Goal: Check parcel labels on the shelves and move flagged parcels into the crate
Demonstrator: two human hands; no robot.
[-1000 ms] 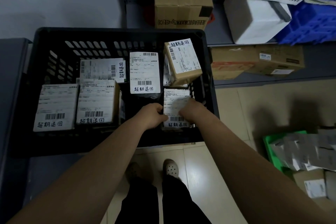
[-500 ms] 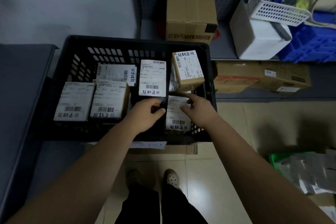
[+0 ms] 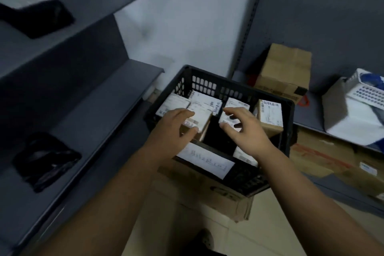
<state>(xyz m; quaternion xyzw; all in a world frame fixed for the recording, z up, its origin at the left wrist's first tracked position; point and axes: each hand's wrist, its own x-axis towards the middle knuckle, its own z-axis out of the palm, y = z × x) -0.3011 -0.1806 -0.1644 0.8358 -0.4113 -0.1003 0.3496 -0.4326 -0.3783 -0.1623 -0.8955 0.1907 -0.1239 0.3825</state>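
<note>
Two hands: both over the crate (image 3: pixel 288 110).
Left hand (image 3: pixel 176 129): fingers loose, holding nothing.
Right hand (image 3: pixel 243 129): fingers spread, holding nothing.
Parcels (image 3: pixel 204 108): inside the crate.

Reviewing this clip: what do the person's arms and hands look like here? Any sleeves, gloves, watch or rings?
Both forearms are bare right to the bottom edge of the frame, no sleeves in view. The left hand and right hand wear no gloves. No watch, band or ring shows, though the picture is blurred, so small jewellery could be missed.
</note>
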